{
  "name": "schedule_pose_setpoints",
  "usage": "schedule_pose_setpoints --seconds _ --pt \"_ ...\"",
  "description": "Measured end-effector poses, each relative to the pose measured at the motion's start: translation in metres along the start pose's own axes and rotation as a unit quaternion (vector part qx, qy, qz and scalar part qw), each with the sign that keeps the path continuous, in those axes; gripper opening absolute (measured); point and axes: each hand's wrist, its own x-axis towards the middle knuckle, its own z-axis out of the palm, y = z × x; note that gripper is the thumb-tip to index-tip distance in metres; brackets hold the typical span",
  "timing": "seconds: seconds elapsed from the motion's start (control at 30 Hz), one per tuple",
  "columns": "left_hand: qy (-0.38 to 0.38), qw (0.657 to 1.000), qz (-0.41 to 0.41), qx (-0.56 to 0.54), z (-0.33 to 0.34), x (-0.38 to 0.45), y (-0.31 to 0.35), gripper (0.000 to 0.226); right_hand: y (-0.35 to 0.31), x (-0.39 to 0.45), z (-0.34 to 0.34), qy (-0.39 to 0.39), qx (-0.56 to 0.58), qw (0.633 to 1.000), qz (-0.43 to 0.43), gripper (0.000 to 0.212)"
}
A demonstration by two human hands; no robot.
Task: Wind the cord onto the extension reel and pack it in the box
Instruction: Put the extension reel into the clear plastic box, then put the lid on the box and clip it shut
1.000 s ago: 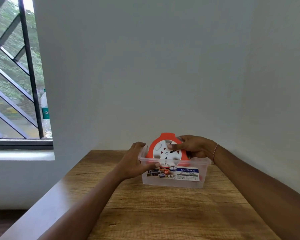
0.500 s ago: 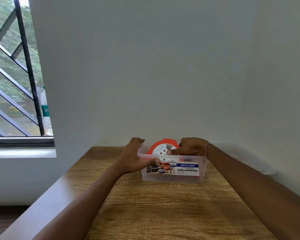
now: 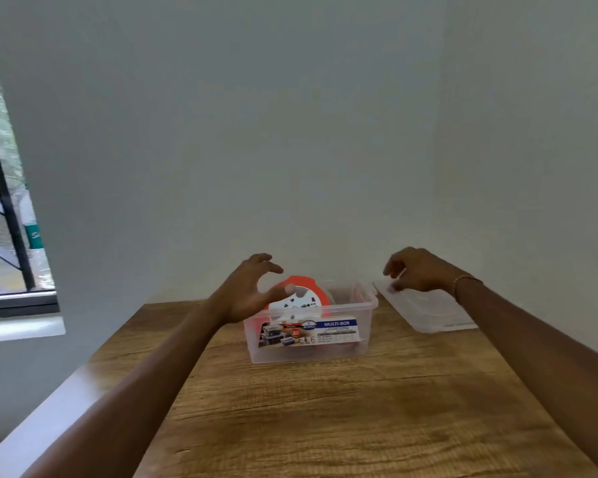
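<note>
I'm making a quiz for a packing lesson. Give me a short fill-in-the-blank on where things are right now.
1. The orange and white extension reel sits inside the clear plastic ____.
2. The right hand reaches over the clear ____ lying to the right of the box.
3. The left hand is above the box's left end, holding ____.
4. The box stands on a ____ table.

Missing words: box; lid; nothing; wooden

Extension reel [image 3: 299,298] in box [image 3: 346,343], centre of worktop [image 3: 325,408]; lid [image 3: 425,310] at box's 3 o'clock, apart.
</note>
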Motion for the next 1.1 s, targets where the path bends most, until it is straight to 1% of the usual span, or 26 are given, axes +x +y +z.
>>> schedule_pose_setpoints --seconds 0.07,0.13,0.17,0.23,0.33,0.4,0.47,0.53,0.6,0.67,0.77,0.83,0.9,0.97,1.0,1.07,1.1 --pt "-0.009 1.000 0.021 0.011 0.006 0.012 0.016 0.092 0.033 -0.015 0.003 -0.090 -0.023 0.995 0.043 0.060" --pt "-0.031 0.998 0.036 0.035 0.015 0.026 0.032 0.092 0.058 -0.026 0.012 -0.133 -0.039 0.988 0.068 0.075" --pt "-0.040 0.997 0.048 0.054 0.020 0.032 0.040 0.092 0.068 -0.030 0.017 -0.136 -0.046 0.987 0.072 0.079" --pt "-0.053 0.993 0.073 0.079 0.030 0.045 0.056 0.092 0.083 -0.036 0.027 -0.116 -0.048 0.990 0.072 0.082" --pt "-0.074 0.990 0.090 0.082 0.046 0.059 0.077 0.094 0.092 -0.043 0.033 -0.078 -0.022 0.995 0.055 0.085" --pt "-0.090 0.987 0.099 0.089 0.057 0.067 0.089 0.096 0.093 -0.049 0.035 -0.071 -0.051 0.996 0.009 0.079" --pt "-0.100 0.984 0.109 0.097 0.066 0.073 0.098 0.095 0.089 -0.055 0.038 -0.052 -0.145 0.986 -0.061 0.069" --pt "-0.109 0.982 0.114 0.100 0.073 0.078 0.106 0.095 0.081 -0.058 0.048 0.000 -0.234 0.965 -0.120 0.060" --pt "-0.111 0.982 0.115 0.104 0.080 0.082 0.113 0.096 0.073 -0.055 0.060 0.071 -0.305 0.936 -0.161 0.048" --pt "-0.113 0.981 0.116 0.110 0.084 0.083 0.118 0.096 0.067 -0.051 0.065 0.106 -0.343 0.919 -0.165 0.028" --pt "-0.113 0.981 0.113 0.106 0.084 0.081 0.118 0.098 0.060 -0.046 0.056 0.137 -0.292 0.939 -0.117 0.026" --pt "-0.103 0.985 0.103 0.090 0.079 0.080 0.114 0.101 0.054 -0.041 0.043 0.216 -0.242 0.940 -0.110 0.018" --pt "-0.083 0.989 0.097 0.070 0.072 0.081 0.105 0.097 0.042 -0.037 0.023 0.308 -0.177 0.925 -0.136 0.008" --pt "-0.048 0.994 0.087 0.038 0.063 0.084 0.097 0.092 0.023 -0.037 -0.001 0.367 -0.075 0.910 -0.180 0.010" --pt "-0.022 0.997 0.074 0.013 0.056 0.084 0.093 0.095 0.012 -0.037 -0.013 0.383 -0.014 0.901 -0.201 0.010" --pt "0.053 0.997 0.040 -0.041 0.042 0.086 0.088 0.103 -0.010 -0.040 -0.032 0.400 0.145 0.879 -0.215 0.014" --pt "0.090 0.994 0.023 -0.063 0.035 0.087 0.086 0.104 -0.021 -0.040 -0.041 0.403 0.233 0.860 -0.208 0.018"
